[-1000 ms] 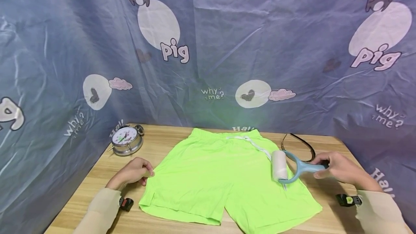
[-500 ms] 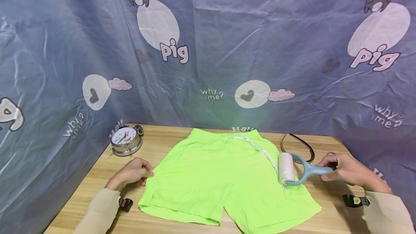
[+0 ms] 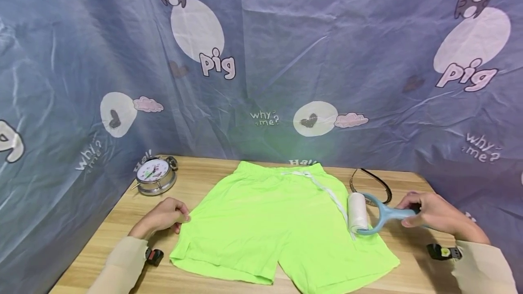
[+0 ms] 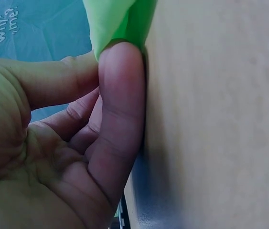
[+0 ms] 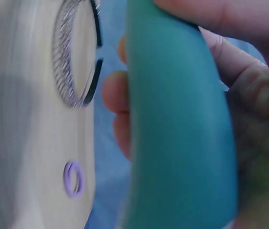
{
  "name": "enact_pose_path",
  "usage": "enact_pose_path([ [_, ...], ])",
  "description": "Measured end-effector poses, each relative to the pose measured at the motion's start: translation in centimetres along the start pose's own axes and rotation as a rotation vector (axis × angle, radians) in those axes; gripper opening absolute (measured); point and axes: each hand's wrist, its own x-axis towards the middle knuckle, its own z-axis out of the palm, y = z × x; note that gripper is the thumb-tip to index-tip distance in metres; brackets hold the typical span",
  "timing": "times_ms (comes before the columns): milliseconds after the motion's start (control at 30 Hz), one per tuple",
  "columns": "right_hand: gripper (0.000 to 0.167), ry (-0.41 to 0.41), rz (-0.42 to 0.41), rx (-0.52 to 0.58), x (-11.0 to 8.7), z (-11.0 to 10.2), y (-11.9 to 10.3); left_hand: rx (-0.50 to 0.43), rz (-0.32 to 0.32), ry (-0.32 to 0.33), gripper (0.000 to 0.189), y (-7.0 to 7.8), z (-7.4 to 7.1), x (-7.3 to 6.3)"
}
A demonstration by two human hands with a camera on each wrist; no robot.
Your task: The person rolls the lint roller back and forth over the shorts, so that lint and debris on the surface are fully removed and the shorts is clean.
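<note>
Neon green shorts (image 3: 245,221) with a white drawstring lie spread flat on the wooden table. At their left side edge, my left hand (image 3: 161,217) pinches the fabric between thumb and index finger; the left wrist view shows the green cloth (image 4: 120,24) coming out of the fingertips. My right hand (image 3: 433,212) grips the blue handle (image 5: 177,124) of a lint roller (image 3: 386,214). Its white roll (image 3: 357,212) lies over the right leg of the shorts, overlapping the drawstring's end in the head view.
A silver twin-bell alarm clock (image 3: 156,176) stands at the back left of the table. Behind the roller lies a dark headband (image 3: 382,183). In the right wrist view a purple ring (image 5: 79,172) rests on the wood. Printed blue cloth (image 3: 269,67) walls the table's back and sides.
My right hand has drawn the lint roller to the right across the shorts' right leg, mostly in the first half second. The left hand keeps its pinch. The head view has shifted slightly.
</note>
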Motion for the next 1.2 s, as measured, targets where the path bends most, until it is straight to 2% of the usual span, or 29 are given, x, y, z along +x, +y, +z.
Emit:
enact_pose_path([
  [133, 0.028, 0.028, -0.034, -0.025, 0.6, 0.1, -2.1, 0.004, 0.003, -0.005, 0.01, 0.0, 0.0, 0.0],
  [267, 0.03, 0.064, -0.078, -0.031, 1.8, 0.7, -5.6, 0.003, 0.009, -0.001, 0.01, 0.0, 0.0, 0.1],
  [467, 0.027, 0.138, -0.182, 0.08, 4.5, 3.5, -11.2, -0.01, 0.018, -0.01, 0.01, 0.2, 0.1, -0.3],
  [600, 0.027, 0.146, -0.22, 0.142, 6.7, 5.7, -14.9, -0.016, 0.001, -0.028, 0.013, 0.5, 0.1, -0.5],
  [700, 0.027, 0.1, -0.271, 0.229, 8.4, 7.6, -18.1, -0.035, -0.017, -0.054, 0.017, 0.5, -0.1, -0.5],
  [867, 0.03, -0.055, -0.387, 0.345, 10.5, 11.8, -23.9, -0.063, -0.011, -0.105, 0.022, -0.1, -0.6, -0.7],
  [933, 0.033, -0.099, -0.409, 0.354, 11.1, 13.8, -26.0, -0.071, 0.005, -0.131, 0.022, -0.5, -0.8, -1.0],
  [1033, 0.034, -0.119, -0.418, 0.325, 11.6, 16.5, -28.5, -0.076, 0.042, -0.173, 0.022, -0.9, -1.0, -1.7],
  [1200, 0.033, -0.134, -0.441, 0.243, 11.9, 19.4, -30.8, -0.056, 0.113, -0.222, 0.022, -1.5, -1.2, -2.4],
])
